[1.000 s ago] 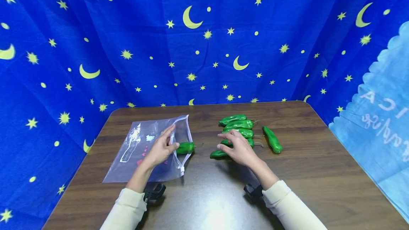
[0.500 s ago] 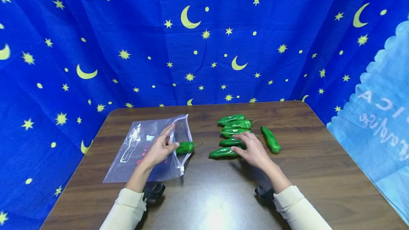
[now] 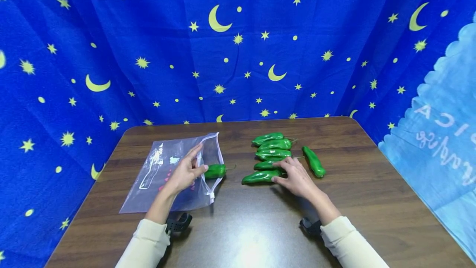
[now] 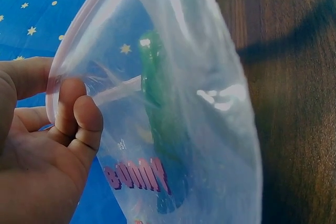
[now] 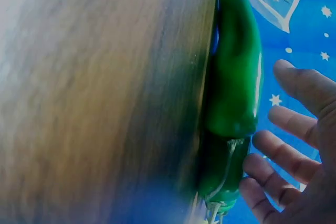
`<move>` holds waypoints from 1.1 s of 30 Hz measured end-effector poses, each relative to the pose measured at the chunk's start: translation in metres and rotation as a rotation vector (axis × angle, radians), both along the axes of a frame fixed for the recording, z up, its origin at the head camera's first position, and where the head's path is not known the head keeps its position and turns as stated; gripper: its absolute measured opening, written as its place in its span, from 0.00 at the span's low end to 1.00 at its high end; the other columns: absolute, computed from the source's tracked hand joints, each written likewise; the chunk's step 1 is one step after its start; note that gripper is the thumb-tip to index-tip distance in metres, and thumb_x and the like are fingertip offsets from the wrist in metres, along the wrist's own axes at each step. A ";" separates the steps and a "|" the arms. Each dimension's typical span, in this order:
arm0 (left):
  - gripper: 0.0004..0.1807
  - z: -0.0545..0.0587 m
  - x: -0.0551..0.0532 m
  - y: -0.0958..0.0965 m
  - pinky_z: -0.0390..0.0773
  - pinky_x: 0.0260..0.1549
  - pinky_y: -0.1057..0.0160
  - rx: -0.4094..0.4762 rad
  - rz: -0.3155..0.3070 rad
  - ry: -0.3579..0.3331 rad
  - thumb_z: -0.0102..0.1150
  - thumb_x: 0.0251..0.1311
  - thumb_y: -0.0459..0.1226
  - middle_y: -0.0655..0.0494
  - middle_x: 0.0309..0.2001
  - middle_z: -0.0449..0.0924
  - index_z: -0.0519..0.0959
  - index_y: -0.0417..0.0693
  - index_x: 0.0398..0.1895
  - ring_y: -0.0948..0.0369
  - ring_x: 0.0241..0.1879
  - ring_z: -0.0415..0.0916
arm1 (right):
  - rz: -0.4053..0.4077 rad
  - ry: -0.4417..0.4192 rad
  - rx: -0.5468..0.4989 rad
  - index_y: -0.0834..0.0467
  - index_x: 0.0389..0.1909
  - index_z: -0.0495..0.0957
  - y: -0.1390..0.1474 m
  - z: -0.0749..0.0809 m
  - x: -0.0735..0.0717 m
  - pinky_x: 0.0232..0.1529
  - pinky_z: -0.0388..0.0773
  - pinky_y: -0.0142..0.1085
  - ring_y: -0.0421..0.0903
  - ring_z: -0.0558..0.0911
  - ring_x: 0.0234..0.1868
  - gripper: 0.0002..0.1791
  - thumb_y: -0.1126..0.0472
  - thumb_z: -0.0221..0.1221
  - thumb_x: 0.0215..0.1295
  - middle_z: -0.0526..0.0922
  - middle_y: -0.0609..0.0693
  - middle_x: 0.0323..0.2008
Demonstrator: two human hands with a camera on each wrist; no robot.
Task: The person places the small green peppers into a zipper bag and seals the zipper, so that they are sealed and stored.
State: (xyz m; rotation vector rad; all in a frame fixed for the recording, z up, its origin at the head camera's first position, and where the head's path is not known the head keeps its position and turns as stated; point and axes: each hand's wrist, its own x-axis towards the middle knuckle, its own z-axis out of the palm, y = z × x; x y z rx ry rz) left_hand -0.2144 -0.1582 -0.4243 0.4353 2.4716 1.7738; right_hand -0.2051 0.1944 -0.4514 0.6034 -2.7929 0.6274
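Green peppers (image 3: 274, 154): five in a row right of centre on the worktop (image 3: 238, 222), one farther right (image 3: 314, 161), one left, partly inside the clear bag (image 3: 143, 177). Left grip (image 3: 184, 175) pinches the bag's open mouth. Right grip (image 3: 296, 179) loosely spread, nothing held, at nearest pepper (image 3: 260, 177); contact unclear.

Evenly bright in the head view, with a white glare on the near part of the desk (image 3: 238, 222) and soft shadows under the black straps (image 3: 181, 223). Dimmer in the left wrist view, with pale highlights on the plastic bag (image 4: 220, 150). Smeared across the desk in the right wrist view, washed out at upper left.
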 end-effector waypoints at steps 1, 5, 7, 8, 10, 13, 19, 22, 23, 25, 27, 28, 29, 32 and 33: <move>0.41 0.000 0.000 0.000 0.67 0.06 0.67 0.002 0.000 -0.001 0.57 0.58 0.28 0.44 0.71 0.50 0.50 0.41 0.73 0.69 0.16 0.61 | 0.005 0.001 0.001 0.54 0.50 0.80 -0.001 0.000 0.000 0.45 0.73 0.46 0.50 0.73 0.45 0.24 0.50 0.67 0.52 0.78 0.51 0.42; 0.41 0.000 0.000 0.000 0.67 0.06 0.68 -0.004 0.005 0.000 0.57 0.58 0.28 0.46 0.72 0.49 0.50 0.41 0.73 0.70 0.16 0.61 | 0.024 0.005 -0.003 0.54 0.49 0.80 -0.003 -0.002 -0.001 0.45 0.72 0.45 0.48 0.73 0.45 0.23 0.50 0.67 0.52 0.78 0.49 0.41; 0.41 0.000 0.000 0.000 0.67 0.06 0.69 -0.008 0.006 0.002 0.57 0.58 0.28 0.45 0.71 0.49 0.50 0.41 0.73 0.70 0.16 0.61 | 0.030 0.003 0.001 0.53 0.48 0.80 -0.004 -0.002 -0.001 0.46 0.72 0.45 0.48 0.73 0.45 0.22 0.50 0.67 0.52 0.78 0.48 0.42; 0.41 0.000 0.000 0.000 0.67 0.07 0.69 -0.009 0.004 0.006 0.57 0.58 0.28 0.45 0.71 0.49 0.49 0.41 0.73 0.70 0.16 0.61 | 0.034 0.001 0.003 0.53 0.48 0.80 -0.004 -0.003 -0.001 0.46 0.72 0.45 0.48 0.73 0.45 0.22 0.50 0.67 0.52 0.78 0.48 0.42; 0.41 0.001 0.000 0.000 0.66 0.07 0.70 -0.010 0.007 0.008 0.57 0.58 0.28 0.44 0.71 0.49 0.49 0.40 0.73 0.71 0.16 0.61 | 0.036 -0.002 0.012 0.54 0.48 0.80 -0.004 -0.004 -0.001 0.45 0.71 0.44 0.48 0.73 0.44 0.22 0.50 0.67 0.52 0.78 0.48 0.41; 0.41 0.000 0.000 -0.001 0.66 0.07 0.71 -0.010 0.008 0.007 0.57 0.58 0.28 0.43 0.71 0.50 0.49 0.40 0.73 0.71 0.16 0.61 | 0.037 -0.003 0.014 0.54 0.47 0.81 -0.004 -0.005 -0.001 0.45 0.71 0.44 0.47 0.73 0.43 0.22 0.50 0.67 0.52 0.79 0.48 0.41; 0.41 0.000 0.001 -0.001 0.66 0.08 0.72 -0.006 0.007 0.016 0.57 0.58 0.28 0.42 0.71 0.49 0.49 0.39 0.73 0.71 0.17 0.61 | 0.030 -0.035 -0.012 0.54 0.46 0.81 0.000 -0.009 0.002 0.52 0.72 0.51 0.53 0.75 0.49 0.21 0.51 0.68 0.51 0.82 0.52 0.44; 0.41 0.001 0.002 -0.002 0.65 0.09 0.72 -0.011 0.012 0.018 0.57 0.58 0.28 0.44 0.72 0.49 0.50 0.40 0.73 0.71 0.18 0.61 | 0.032 -0.065 -0.017 0.54 0.46 0.81 0.003 -0.012 0.004 0.59 0.68 0.56 0.57 0.76 0.53 0.20 0.51 0.67 0.52 0.82 0.52 0.47; 0.41 0.001 0.002 -0.002 0.65 0.09 0.72 -0.013 0.015 0.017 0.57 0.58 0.28 0.44 0.72 0.48 0.50 0.40 0.73 0.71 0.18 0.61 | 0.034 -0.070 -0.019 0.54 0.46 0.81 0.004 -0.013 0.004 0.60 0.68 0.56 0.56 0.76 0.53 0.20 0.51 0.67 0.53 0.82 0.52 0.47; 0.41 0.001 0.002 -0.002 0.65 0.09 0.72 -0.016 0.017 0.015 0.57 0.58 0.28 0.44 0.72 0.48 0.49 0.40 0.73 0.71 0.18 0.61 | 0.035 -0.081 -0.022 0.53 0.47 0.81 0.005 -0.015 0.005 0.59 0.68 0.54 0.56 0.76 0.53 0.20 0.50 0.66 0.53 0.82 0.52 0.48; 0.42 0.001 0.002 -0.003 0.65 0.09 0.71 -0.011 0.016 0.010 0.57 0.58 0.28 0.44 0.72 0.48 0.49 0.40 0.73 0.71 0.18 0.61 | 0.039 -0.078 -0.021 0.52 0.47 0.81 0.007 -0.016 0.006 0.54 0.71 0.51 0.54 0.77 0.50 0.21 0.50 0.67 0.53 0.82 0.51 0.47; 0.42 0.001 0.002 -0.003 0.66 0.09 0.71 -0.008 0.015 0.008 0.57 0.58 0.28 0.44 0.72 0.48 0.49 0.40 0.73 0.71 0.18 0.61 | 0.041 -0.076 -0.023 0.52 0.47 0.81 0.008 -0.017 0.007 0.51 0.72 0.50 0.53 0.77 0.49 0.21 0.50 0.67 0.52 0.83 0.50 0.47; 0.42 0.002 0.002 -0.003 0.66 0.08 0.71 -0.006 0.015 0.008 0.57 0.58 0.27 0.44 0.72 0.48 0.49 0.40 0.73 0.71 0.18 0.61 | 0.044 -0.079 -0.027 0.52 0.48 0.80 0.010 -0.017 0.007 0.51 0.72 0.50 0.53 0.77 0.50 0.22 0.50 0.67 0.52 0.83 0.50 0.47; 0.42 0.002 0.002 -0.004 0.66 0.08 0.71 0.002 0.016 0.010 0.57 0.58 0.27 0.43 0.72 0.47 0.49 0.39 0.73 0.71 0.18 0.61 | 0.051 -0.100 -0.048 0.52 0.49 0.80 0.014 -0.019 0.009 0.51 0.73 0.49 0.51 0.77 0.49 0.23 0.50 0.67 0.52 0.83 0.49 0.47; 0.42 0.003 0.002 -0.004 0.66 0.08 0.71 0.000 0.019 0.014 0.57 0.57 0.27 0.43 0.72 0.47 0.49 0.39 0.73 0.71 0.18 0.61 | 0.052 -0.105 -0.055 0.52 0.49 0.80 0.016 -0.020 0.009 0.51 0.73 0.48 0.50 0.77 0.49 0.23 0.50 0.68 0.52 0.83 0.49 0.47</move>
